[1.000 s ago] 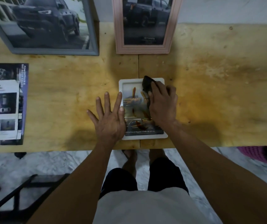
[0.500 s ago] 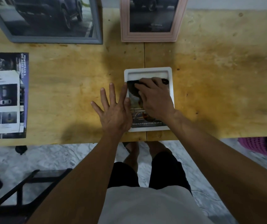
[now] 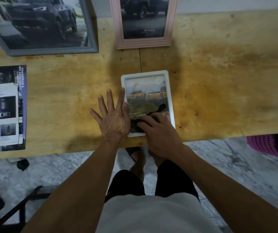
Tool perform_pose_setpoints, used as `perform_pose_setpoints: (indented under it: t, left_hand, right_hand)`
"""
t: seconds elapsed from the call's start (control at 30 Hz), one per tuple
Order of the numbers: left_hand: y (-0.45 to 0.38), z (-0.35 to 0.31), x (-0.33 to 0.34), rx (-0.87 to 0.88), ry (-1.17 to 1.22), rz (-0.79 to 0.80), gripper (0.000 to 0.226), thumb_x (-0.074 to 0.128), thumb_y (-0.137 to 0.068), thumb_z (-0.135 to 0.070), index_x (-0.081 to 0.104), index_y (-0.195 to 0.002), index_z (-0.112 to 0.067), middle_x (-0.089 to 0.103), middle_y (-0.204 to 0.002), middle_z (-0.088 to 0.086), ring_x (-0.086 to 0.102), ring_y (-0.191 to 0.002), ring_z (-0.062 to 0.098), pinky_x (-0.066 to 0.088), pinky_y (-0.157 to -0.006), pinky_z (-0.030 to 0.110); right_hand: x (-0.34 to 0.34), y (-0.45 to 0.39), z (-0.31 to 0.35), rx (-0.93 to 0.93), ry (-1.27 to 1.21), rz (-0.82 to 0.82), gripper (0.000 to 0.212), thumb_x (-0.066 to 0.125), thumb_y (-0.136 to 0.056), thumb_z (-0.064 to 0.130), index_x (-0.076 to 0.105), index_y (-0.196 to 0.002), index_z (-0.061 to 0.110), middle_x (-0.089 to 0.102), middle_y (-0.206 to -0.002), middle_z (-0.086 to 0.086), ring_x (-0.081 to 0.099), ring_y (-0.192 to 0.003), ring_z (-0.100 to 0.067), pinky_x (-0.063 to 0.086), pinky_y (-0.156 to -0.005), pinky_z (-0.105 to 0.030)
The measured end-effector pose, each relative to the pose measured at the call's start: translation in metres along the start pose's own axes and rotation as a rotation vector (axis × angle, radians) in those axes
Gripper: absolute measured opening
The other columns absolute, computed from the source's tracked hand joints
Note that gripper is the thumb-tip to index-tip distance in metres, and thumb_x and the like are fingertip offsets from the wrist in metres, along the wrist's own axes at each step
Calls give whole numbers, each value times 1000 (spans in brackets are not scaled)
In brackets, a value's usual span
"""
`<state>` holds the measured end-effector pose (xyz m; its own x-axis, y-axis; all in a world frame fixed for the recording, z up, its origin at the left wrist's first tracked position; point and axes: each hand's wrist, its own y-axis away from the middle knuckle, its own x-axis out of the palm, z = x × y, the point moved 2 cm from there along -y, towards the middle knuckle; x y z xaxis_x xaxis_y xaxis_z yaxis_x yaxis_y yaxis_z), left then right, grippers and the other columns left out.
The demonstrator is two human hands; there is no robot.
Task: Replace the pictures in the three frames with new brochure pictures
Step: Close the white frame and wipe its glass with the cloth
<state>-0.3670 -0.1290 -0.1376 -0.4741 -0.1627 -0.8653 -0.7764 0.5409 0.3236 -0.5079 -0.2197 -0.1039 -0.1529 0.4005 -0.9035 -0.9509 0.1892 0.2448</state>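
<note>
Two hands on the white frame (image 3: 168, 91), flat near the tabletop (image 3: 219, 81) front edge. Left hand (image 3: 113, 118) open, palm bracing the frame's side; right hand (image 3: 158, 133) presses a dark cloth (image 3: 160, 108) onto the glass, likely wiping.

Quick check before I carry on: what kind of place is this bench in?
Probably a home or small workshop, not a showroom: a bare plywood table with stains, a marbled floor below it, and a pink plastic basket standing on the floor. Framed truck pictures lean against the plain wall.
</note>
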Motion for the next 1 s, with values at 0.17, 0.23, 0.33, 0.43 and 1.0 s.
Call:
perform_pose_setpoints:
  t: [0.17,0.23,0.33,0.43,1.0]
  left_hand:
    - [1,-1,-1,-1,17,21,48,6,-104,-56,-5,-151,-56,-10,-166,-8,-21,-151,24,-14,-112,68]
    - [0,-1,0,-3,16,24,47,5,-104,-55,-5,-151,-56,-11,-166,-8,-22,-151,24,-14,-112,69]
    - [0,-1,1,-9,4,19,48,3,-104,-55,-5,-151,-55,-12,-166,-7,-22,-150,25,-13,-112,69]
    - [0,-2,2,-17,-9,17,48,3,-104,-55,-5,-151,-55,-12,-166,-8,-22,-151,24,-13,-113,68]
    - [1,-3,1,-17,16,5,48,5,-104,-55,-2,-151,-55,-10,-166,-8,-21,-151,23,-14,-113,68]
  right_hand:
    - [-57,-16,-32,227,-392,-10,30,50,-97,13,53,-125,23,60,-120,-4,56,-105,-22,49,-90,-40]
    - [-78,-34,-47,277,-393,-177,25,49,-99,16,53,-122,19,59,-116,-6,56,-100,-23,50,-83,-39]
    - [-78,-69,-62,241,-255,-192,34,46,-99,17,54,-132,12,52,-136,-10,47,-119,-31,40,-97,-39]
    - [-54,-79,-58,217,-81,-13,48,52,-93,16,47,-141,12,39,-151,-12,33,-137,-37,26,-112,-40]
    - [-46,1,-31,262,-240,233,43,54,-87,13,63,-127,27,58,-133,1,54,-115,-21,46,-93,-29]
